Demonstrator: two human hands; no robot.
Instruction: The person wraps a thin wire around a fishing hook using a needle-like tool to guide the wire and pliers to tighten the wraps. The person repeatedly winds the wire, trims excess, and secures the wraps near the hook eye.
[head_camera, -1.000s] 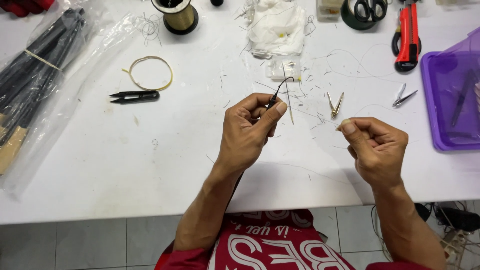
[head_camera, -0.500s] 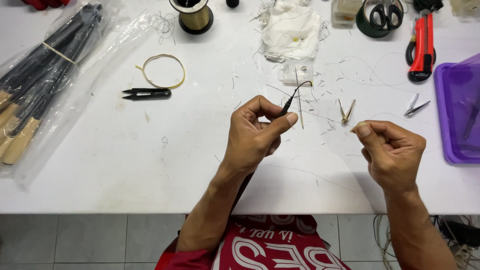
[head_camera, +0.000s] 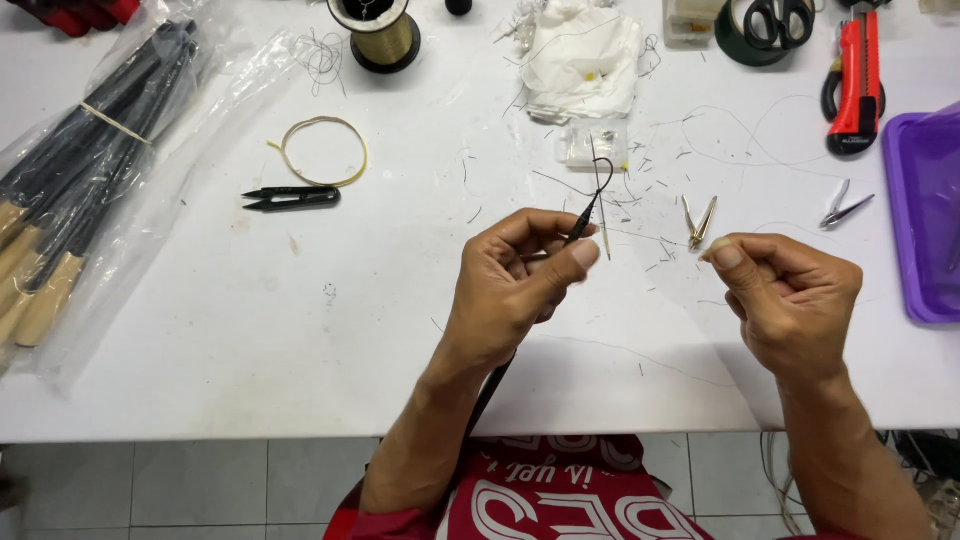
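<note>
- The left hand (head_camera: 520, 285) pinches a thin black rod (head_camera: 583, 222) whose tip ends in a small loop.
- The right hand (head_camera: 790, 295) is closed, thumb against forefinger; what it holds is too fine to tell.
- Between them on the white table (head_camera: 250, 330) lie small tweezers (head_camera: 698, 222).
- Black snips (head_camera: 290, 198) lie beside a yellow band (head_camera: 322, 150).
- A gold thread spool (head_camera: 375, 32) stands at the far edge.

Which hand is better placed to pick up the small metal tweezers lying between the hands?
Likely the right hand: the tweezers lie just above its knuckles, and the left hand is pinching the thin black rod.
</note>
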